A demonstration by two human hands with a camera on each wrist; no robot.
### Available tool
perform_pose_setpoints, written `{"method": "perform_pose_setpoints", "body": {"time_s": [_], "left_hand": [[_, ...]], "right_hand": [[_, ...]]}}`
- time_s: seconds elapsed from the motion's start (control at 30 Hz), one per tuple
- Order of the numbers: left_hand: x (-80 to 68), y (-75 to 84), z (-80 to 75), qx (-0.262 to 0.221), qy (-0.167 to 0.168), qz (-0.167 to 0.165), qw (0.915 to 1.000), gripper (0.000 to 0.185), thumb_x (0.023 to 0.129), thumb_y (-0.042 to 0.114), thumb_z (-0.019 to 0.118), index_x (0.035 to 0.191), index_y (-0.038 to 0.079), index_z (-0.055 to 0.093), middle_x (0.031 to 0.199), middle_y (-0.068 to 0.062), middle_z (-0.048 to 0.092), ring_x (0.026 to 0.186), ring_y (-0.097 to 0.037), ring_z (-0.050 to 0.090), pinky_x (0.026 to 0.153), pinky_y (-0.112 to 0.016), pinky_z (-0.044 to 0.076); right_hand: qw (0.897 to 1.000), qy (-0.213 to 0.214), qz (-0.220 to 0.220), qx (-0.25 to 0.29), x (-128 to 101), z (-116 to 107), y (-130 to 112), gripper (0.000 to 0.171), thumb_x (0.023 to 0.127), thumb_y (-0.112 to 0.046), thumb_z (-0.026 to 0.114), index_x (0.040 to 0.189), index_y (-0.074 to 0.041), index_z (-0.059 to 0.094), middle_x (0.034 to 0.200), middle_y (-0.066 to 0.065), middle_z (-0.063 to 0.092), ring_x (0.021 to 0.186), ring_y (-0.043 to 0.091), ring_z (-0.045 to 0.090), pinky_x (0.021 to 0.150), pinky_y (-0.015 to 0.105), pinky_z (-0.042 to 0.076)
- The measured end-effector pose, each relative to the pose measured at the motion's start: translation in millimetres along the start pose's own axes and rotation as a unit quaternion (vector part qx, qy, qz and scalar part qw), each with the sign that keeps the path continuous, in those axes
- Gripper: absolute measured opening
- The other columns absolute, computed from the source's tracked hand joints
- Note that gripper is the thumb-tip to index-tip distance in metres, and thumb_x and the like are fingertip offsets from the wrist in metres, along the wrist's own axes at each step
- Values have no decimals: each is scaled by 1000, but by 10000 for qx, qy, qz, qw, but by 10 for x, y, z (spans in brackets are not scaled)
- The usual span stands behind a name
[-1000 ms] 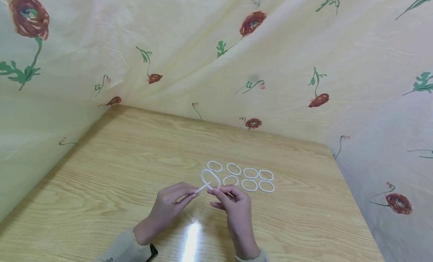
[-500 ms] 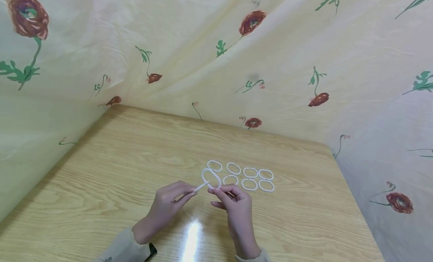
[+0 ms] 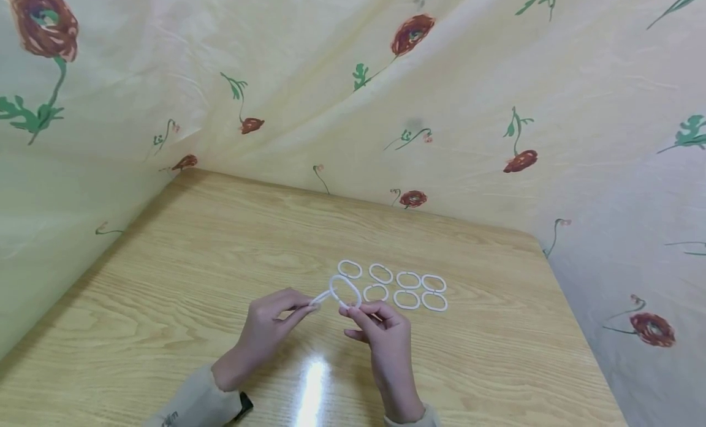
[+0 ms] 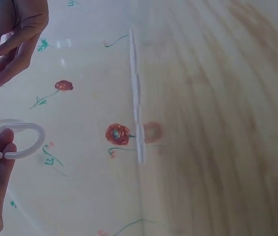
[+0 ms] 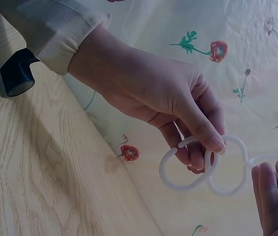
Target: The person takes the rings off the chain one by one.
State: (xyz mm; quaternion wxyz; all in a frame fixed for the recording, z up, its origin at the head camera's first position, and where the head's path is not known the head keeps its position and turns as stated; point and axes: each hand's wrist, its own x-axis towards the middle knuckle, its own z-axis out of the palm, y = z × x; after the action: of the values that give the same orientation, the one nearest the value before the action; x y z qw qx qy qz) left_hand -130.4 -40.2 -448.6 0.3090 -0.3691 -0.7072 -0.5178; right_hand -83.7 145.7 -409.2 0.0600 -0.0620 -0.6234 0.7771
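Two white oval plastic rings, linked into a short chain [image 3: 337,293], held just above the light wooden desk [image 3: 165,280] near its middle, long axis running from 8 o'clock to 2 o'clock in the head view. Nearer ring [image 5: 187,164] pinched between thumb and forefinger of the left hand [image 3: 268,331], fingers curled round its rim, split in the ring showing beside the thumb tip in the right wrist view. Farther ring [image 3: 345,291] standing more open to the head camera, its lower end gripped by the curled fingertips of the right hand [image 3: 382,332], at 3 o'clock from the left hand. Both hands close together, clamped on the chain, wrists low over the desk.

Seven more loose white oval rings [image 3: 407,290] lying flat on the desk at 1 o'clock from the hands, in two rows, long axes running roughly left to right, each just beside its neighbour. Cream plastic sheet printed with red flowers [image 3: 413,96] hanging behind and to both sides of the desk. Beige cuff [image 5: 55,29] and a black wrist-worn device [image 5: 16,73] on the left forearm.
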Motion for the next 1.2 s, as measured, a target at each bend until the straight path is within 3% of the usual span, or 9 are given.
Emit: {"method": "perform_pose_setpoints", "body": {"time_s": [0.53, 0.83, 1.2], "left_hand": [[42, -16, -36, -201, -2, -266, 9994, 17, 73, -12, 75, 84, 0, 72, 78, -11, 72, 68, -17, 69, 66, -12, 57], [98, -1, -60, -235, 71, -182, 9995, 21, 70, -15, 75, 84, 0, 72, 77, -10, 72, 67, -18, 69, 65, -12, 57], [156, 39, -85, -153, 149, -53, 9998, 23, 68, -15, 76, 84, 0, 73, 78, -11, 73, 68, -18, 69, 66, -12, 56]], "right_hand": [[9999, -67, 114, -21, -12, -29, 28, 24, 84, 2, 69, 71, -17, 65, 80, -3, 75, 80, 14, 74, 59, 24, 60], [9996, -179, 194, 69, -12, -29, 53, 13, 84, 3, 70, 76, -7, 67, 81, -1, 74, 80, 15, 74, 58, 24, 60], [9995, -223, 215, -31, -12, -26, 81, 22, 85, -1, 69, 72, -18, 67, 80, -2, 73, 80, 14, 74, 58, 23, 60]]}}
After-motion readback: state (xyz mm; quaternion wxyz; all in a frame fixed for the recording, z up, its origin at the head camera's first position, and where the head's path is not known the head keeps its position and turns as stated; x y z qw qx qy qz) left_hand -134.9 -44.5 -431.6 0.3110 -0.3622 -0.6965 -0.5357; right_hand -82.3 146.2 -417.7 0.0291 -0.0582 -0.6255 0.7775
